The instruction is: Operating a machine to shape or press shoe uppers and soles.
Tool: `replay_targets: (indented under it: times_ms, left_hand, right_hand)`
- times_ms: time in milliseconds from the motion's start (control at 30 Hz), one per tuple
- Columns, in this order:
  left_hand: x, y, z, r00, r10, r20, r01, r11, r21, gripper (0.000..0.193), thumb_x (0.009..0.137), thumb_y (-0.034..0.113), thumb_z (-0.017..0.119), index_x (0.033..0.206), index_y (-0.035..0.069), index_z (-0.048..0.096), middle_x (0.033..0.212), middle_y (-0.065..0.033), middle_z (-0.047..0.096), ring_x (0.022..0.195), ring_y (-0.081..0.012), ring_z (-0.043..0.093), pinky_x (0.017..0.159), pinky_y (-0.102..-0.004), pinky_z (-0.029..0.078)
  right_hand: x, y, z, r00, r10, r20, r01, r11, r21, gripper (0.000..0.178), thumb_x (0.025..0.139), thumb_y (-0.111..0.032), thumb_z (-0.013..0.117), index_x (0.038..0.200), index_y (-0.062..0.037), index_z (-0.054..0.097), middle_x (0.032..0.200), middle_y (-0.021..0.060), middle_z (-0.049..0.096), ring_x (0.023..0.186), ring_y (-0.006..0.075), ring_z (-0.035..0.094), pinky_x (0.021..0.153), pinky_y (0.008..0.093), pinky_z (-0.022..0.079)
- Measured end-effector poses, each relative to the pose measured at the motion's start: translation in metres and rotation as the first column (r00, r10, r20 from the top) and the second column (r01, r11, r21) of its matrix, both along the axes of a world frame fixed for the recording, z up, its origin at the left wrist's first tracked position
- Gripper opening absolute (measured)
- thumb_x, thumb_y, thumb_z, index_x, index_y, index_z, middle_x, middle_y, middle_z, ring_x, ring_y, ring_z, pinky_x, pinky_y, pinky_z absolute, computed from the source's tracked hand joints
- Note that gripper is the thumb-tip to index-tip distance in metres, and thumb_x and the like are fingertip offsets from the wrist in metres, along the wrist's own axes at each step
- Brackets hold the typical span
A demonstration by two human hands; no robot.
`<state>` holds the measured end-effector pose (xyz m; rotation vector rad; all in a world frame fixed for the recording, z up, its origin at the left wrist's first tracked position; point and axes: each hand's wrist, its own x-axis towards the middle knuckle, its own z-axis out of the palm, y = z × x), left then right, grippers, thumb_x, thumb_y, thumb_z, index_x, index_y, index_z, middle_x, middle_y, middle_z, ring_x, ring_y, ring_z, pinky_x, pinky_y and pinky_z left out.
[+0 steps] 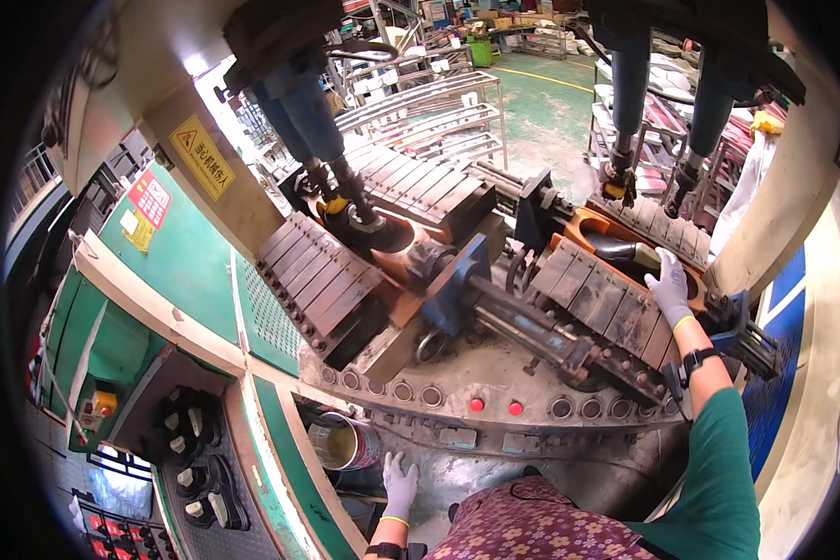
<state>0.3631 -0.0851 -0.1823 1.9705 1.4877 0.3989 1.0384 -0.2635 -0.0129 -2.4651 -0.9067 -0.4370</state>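
Observation:
My right hand (670, 287), in a pale grey glove, reaches to the right-hand pressing station of the machine. Its fingers are stretched out beside the near end of a black shoe (610, 248), which lies in an orange-brown cradle (583, 222). Whether the fingertips touch the shoe I cannot tell. Low in front of me hangs my left hand (399, 487), gloved alike, its fingers apart and nothing in them. It is nearest to a bucket (343, 444) under the machine's front edge. At the left station another dark shoe (350, 222) sits beneath the lowered rods.
Segmented metal plates (317, 275) flank each station, with blue cylinders (630, 89) overhead. Two red buttons (477, 405) and several round dials (403, 390) line the front panel. Several black shoes (219, 490) rest on a shelf at lower left. Metal racks (457, 117) stand behind the machine.

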Motion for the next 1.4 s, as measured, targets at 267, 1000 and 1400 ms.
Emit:
replay_targets:
  times_ms: [267,1000,1400]
  left_hand:
    - [-0.056,-0.07,-0.033,0.989,0.114,-0.09,-0.136,0.946,-0.294,0.053,0.083,0.031,0.065,0.125,-0.002,0.059,0.13,-0.0257,0.058,0.125,-0.0355,0.053,0.106,-0.0405,0.041]
    - [0.069,-0.042,0.117,0.955,-0.232,0.186,0.286,0.889,-0.359,0.055,0.094,0.037,0.06,0.136,0.002,0.053,0.138,-0.0211,0.054,0.131,-0.0304,0.05,0.109,-0.0347,0.038]
    - [0.195,-0.068,0.278,0.142,-0.133,0.981,0.68,0.733,0.001,0.102,0.081,0.043,0.078,0.154,0.004,0.018,0.153,-0.017,0.033,0.144,-0.0253,0.028,0.119,-0.0391,0.023]
  right_hand:
    - [0.077,0.046,0.0,0.982,0.113,-0.153,-0.169,0.885,-0.434,0.092,0.063,-0.038,0.084,0.139,-0.008,0.043,0.133,0.0182,0.055,0.122,0.0336,0.054,0.104,0.0417,0.042]
    - [0.017,-0.034,0.069,0.998,-0.002,0.059,0.011,0.988,-0.154,0.077,0.063,-0.032,0.084,0.132,-0.0125,0.055,0.122,0.0124,0.065,0.111,0.0297,0.063,0.094,0.041,0.05]
    - [-0.296,-0.033,0.142,0.856,0.497,-0.142,-0.402,0.814,0.419,0.086,0.056,-0.017,0.085,0.134,0.0007,0.052,0.121,0.0158,0.062,0.11,0.0249,0.06,0.099,0.0368,0.045]
